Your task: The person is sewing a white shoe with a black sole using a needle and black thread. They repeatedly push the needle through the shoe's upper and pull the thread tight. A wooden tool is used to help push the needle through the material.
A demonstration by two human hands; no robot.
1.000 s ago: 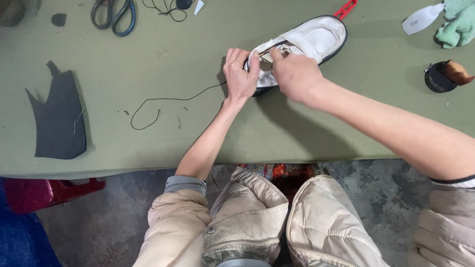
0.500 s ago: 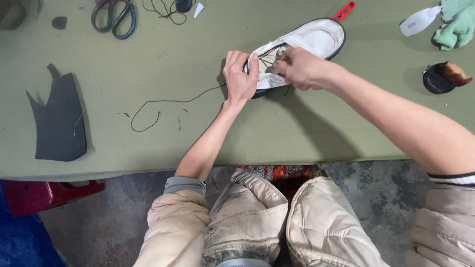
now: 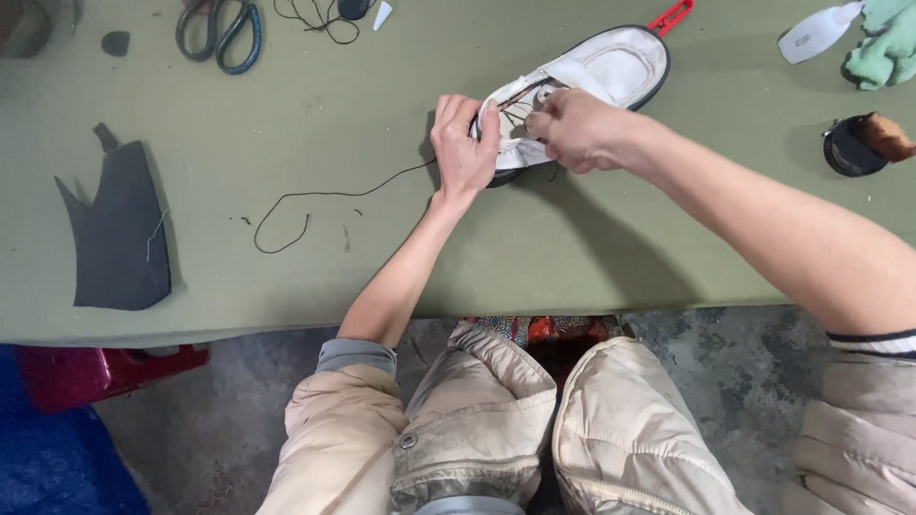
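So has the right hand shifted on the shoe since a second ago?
Yes. The right hand has slid up and left along the white shoe, toward the left hand. The shoe itself sits about where it was on the green table.

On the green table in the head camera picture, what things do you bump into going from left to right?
Dark grey cut-out piece → scissors → loose dark thread → left hand → right hand → white scraper → round black tin
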